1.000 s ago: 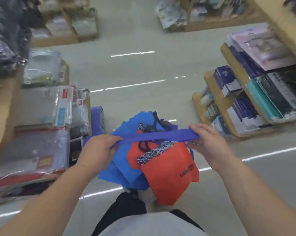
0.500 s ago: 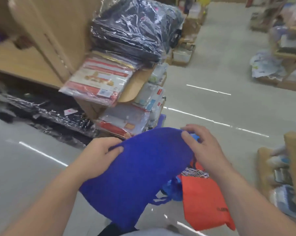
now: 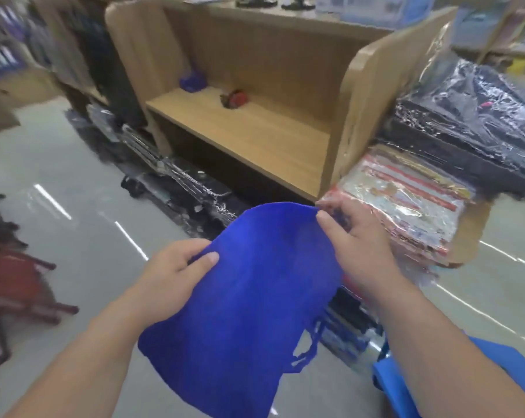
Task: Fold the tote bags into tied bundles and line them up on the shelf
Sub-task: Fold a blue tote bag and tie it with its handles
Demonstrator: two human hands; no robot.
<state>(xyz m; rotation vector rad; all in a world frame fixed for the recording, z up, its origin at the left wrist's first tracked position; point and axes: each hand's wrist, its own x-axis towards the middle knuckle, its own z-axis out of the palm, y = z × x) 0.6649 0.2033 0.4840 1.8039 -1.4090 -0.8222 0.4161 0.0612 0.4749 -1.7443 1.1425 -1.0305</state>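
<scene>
A dark blue tote bag hangs spread between my hands in front of me, its handle dangling at the lower right. My left hand pinches its left edge, thumb on top. My right hand grips its upper right corner. Ahead stands a wooden shelf. On its board, near the back, lie a blue tied bundle and a red tied bundle, apart from each other.
Plastic-wrapped packs and dark wrapped goods are stacked right of the shelf. More wrapped stock lies on the floor below it. A red frame stands at the left. A light blue bag shows at the lower right.
My view has swung left and up from the bag pile to the wooden shelf. The blue bag went from a stretched strip to a spread sheet between both hands.
</scene>
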